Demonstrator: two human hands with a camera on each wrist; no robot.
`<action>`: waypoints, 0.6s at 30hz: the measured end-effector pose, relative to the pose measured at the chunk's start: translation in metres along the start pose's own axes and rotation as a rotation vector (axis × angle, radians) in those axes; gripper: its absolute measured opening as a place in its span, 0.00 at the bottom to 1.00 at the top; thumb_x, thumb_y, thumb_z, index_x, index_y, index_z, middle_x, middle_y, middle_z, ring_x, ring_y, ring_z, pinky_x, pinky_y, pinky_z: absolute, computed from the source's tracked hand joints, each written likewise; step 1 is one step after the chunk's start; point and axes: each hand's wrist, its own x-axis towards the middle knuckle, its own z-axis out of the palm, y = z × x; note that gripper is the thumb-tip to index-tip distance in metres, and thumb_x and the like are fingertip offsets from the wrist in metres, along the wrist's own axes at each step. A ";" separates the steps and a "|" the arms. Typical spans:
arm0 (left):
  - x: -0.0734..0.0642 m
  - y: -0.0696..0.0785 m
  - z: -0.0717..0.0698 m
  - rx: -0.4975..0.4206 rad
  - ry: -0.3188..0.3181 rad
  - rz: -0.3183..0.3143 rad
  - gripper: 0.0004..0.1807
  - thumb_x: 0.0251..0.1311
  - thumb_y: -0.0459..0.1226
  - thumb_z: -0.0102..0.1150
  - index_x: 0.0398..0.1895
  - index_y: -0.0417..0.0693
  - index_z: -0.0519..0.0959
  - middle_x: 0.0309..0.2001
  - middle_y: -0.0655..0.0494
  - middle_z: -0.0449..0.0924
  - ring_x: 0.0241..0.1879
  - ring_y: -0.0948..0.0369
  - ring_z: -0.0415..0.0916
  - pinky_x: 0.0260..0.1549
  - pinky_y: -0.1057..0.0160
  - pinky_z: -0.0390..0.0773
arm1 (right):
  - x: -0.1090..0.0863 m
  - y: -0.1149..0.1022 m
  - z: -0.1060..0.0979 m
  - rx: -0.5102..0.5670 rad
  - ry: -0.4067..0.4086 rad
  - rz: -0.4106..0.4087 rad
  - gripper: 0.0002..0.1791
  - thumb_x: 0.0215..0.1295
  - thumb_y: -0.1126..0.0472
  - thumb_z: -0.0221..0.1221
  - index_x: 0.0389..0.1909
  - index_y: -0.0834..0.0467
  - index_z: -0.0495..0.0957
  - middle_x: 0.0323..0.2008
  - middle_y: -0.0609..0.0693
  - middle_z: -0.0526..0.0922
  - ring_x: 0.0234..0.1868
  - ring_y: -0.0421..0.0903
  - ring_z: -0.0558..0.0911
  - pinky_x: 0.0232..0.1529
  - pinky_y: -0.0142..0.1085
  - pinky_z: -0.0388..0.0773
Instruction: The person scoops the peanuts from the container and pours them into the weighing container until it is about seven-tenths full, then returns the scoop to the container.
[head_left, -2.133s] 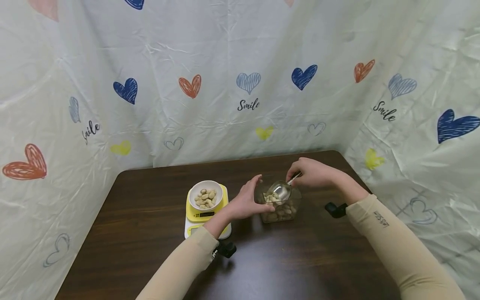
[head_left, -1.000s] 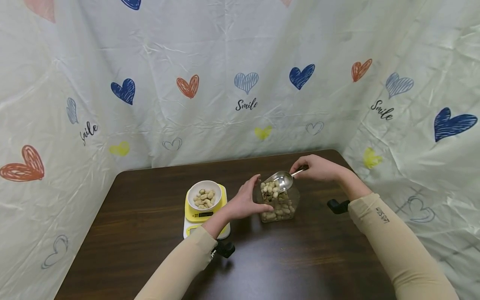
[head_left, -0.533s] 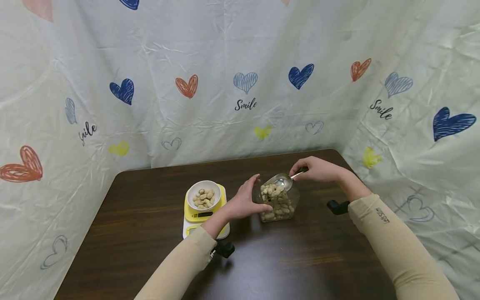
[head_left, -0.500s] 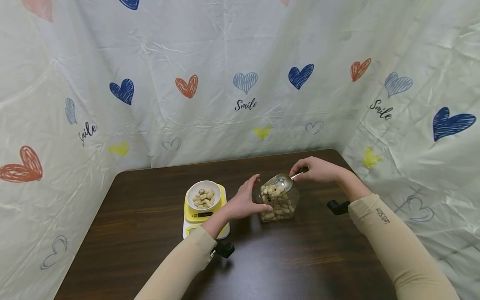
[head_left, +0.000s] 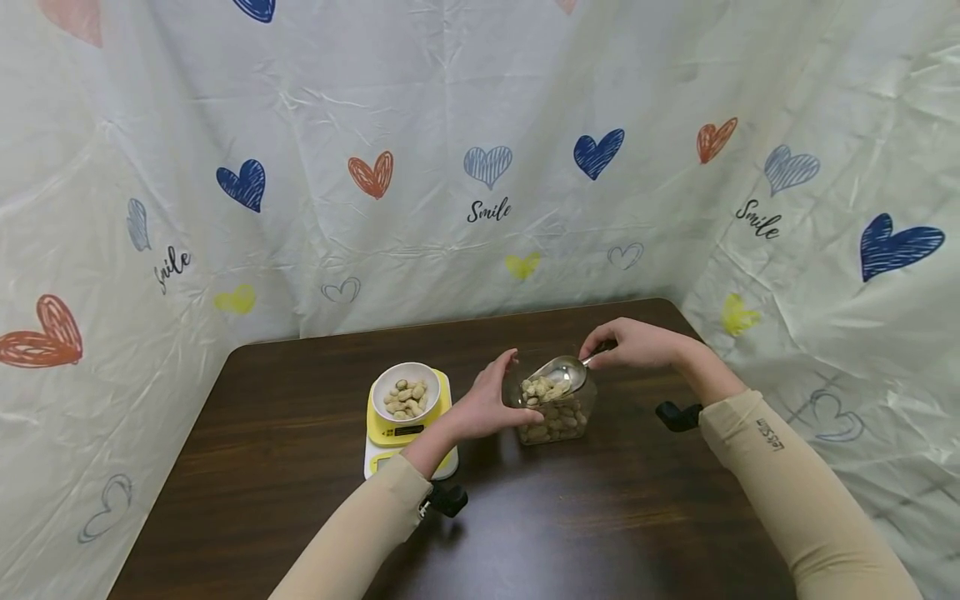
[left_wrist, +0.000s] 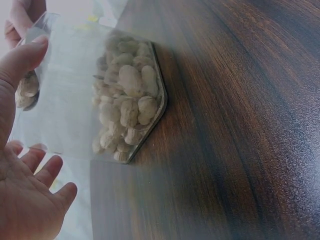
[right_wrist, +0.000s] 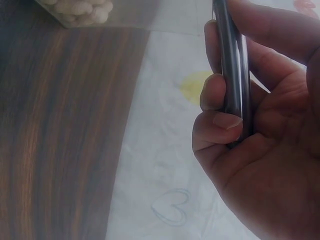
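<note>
My right hand grips the handle of a metal scoop. In the right wrist view, its fingers curl round the dark, shiny handle. Peanuts in their shells lie in the scoop's bowl, which slopes down to the left at the mouth of a clear container. More peanuts fill the container's lower part. My left hand holds the container from the left, thumb on the near side at the rim and the other fingers spread round the far side.
Left of the container, a yellow and white kitchen scale bears a white bowl with some peanuts in it; my left forearm partly covers the scale. The dark wooden table ends at a heart-patterned curtain.
The scoop came up from low in the container to its mouth with peanuts in it, then sank slightly and tilted. The left hand kept its hold on the container.
</note>
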 end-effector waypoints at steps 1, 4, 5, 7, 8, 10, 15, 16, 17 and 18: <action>0.000 0.000 0.000 -0.002 -0.002 -0.001 0.64 0.50 0.61 0.75 0.83 0.57 0.46 0.75 0.53 0.60 0.73 0.54 0.58 0.68 0.47 0.63 | 0.000 0.000 0.000 -0.001 0.000 -0.001 0.10 0.70 0.52 0.66 0.48 0.49 0.86 0.48 0.46 0.83 0.47 0.48 0.78 0.48 0.45 0.74; 0.000 0.000 0.000 -0.008 -0.010 -0.006 0.64 0.50 0.61 0.74 0.83 0.57 0.45 0.75 0.50 0.59 0.74 0.54 0.58 0.68 0.46 0.63 | -0.001 0.001 -0.001 -0.004 0.002 -0.002 0.10 0.70 0.53 0.66 0.48 0.50 0.86 0.48 0.46 0.83 0.47 0.48 0.78 0.48 0.45 0.75; 0.000 0.000 0.000 -0.006 -0.010 -0.009 0.64 0.50 0.61 0.74 0.83 0.57 0.45 0.75 0.50 0.59 0.74 0.54 0.57 0.68 0.46 0.63 | -0.001 0.001 -0.001 -0.006 0.003 -0.002 0.10 0.71 0.53 0.66 0.49 0.50 0.85 0.48 0.46 0.83 0.47 0.48 0.78 0.47 0.45 0.75; -0.001 0.000 0.000 -0.004 -0.011 -0.014 0.64 0.50 0.61 0.75 0.83 0.57 0.45 0.76 0.50 0.59 0.74 0.54 0.57 0.68 0.46 0.63 | -0.001 0.002 -0.002 -0.008 0.007 -0.001 0.10 0.71 0.52 0.65 0.49 0.50 0.85 0.48 0.47 0.83 0.47 0.48 0.78 0.47 0.45 0.75; -0.001 0.001 0.000 -0.003 -0.010 -0.015 0.64 0.50 0.61 0.75 0.83 0.57 0.45 0.76 0.50 0.59 0.74 0.54 0.57 0.68 0.46 0.63 | -0.001 0.003 -0.002 -0.007 0.009 0.000 0.10 0.71 0.52 0.65 0.49 0.50 0.85 0.48 0.47 0.83 0.48 0.49 0.78 0.47 0.45 0.75; -0.001 0.001 0.000 0.000 -0.010 -0.019 0.64 0.50 0.61 0.75 0.83 0.57 0.45 0.75 0.51 0.59 0.74 0.54 0.57 0.68 0.47 0.63 | -0.002 0.003 -0.003 -0.001 0.011 -0.002 0.11 0.71 0.52 0.65 0.50 0.50 0.85 0.49 0.47 0.83 0.48 0.50 0.78 0.47 0.45 0.75; -0.002 0.003 0.000 -0.005 -0.012 -0.021 0.64 0.51 0.60 0.75 0.83 0.57 0.45 0.76 0.49 0.58 0.74 0.53 0.57 0.68 0.46 0.62 | -0.002 0.004 -0.003 0.002 0.024 -0.009 0.11 0.71 0.52 0.65 0.50 0.51 0.85 0.50 0.47 0.83 0.50 0.50 0.78 0.48 0.46 0.76; -0.002 0.003 0.000 -0.006 -0.014 -0.021 0.64 0.51 0.60 0.75 0.83 0.57 0.45 0.76 0.49 0.58 0.74 0.53 0.57 0.68 0.46 0.62 | -0.002 0.005 -0.003 0.000 0.029 -0.011 0.11 0.71 0.52 0.65 0.50 0.51 0.85 0.50 0.48 0.83 0.50 0.50 0.78 0.48 0.46 0.76; -0.002 0.003 0.000 -0.008 -0.015 -0.021 0.64 0.51 0.60 0.75 0.83 0.57 0.45 0.76 0.49 0.58 0.74 0.53 0.57 0.68 0.46 0.62 | -0.002 0.005 -0.003 -0.005 0.038 -0.010 0.11 0.71 0.52 0.65 0.49 0.50 0.85 0.50 0.47 0.83 0.50 0.49 0.78 0.48 0.46 0.76; -0.002 0.003 0.000 -0.008 -0.015 -0.022 0.64 0.51 0.60 0.75 0.83 0.57 0.45 0.76 0.50 0.58 0.74 0.54 0.57 0.68 0.46 0.62 | -0.002 0.005 -0.003 -0.007 0.044 -0.012 0.11 0.71 0.52 0.65 0.49 0.50 0.85 0.50 0.47 0.83 0.51 0.49 0.78 0.48 0.45 0.76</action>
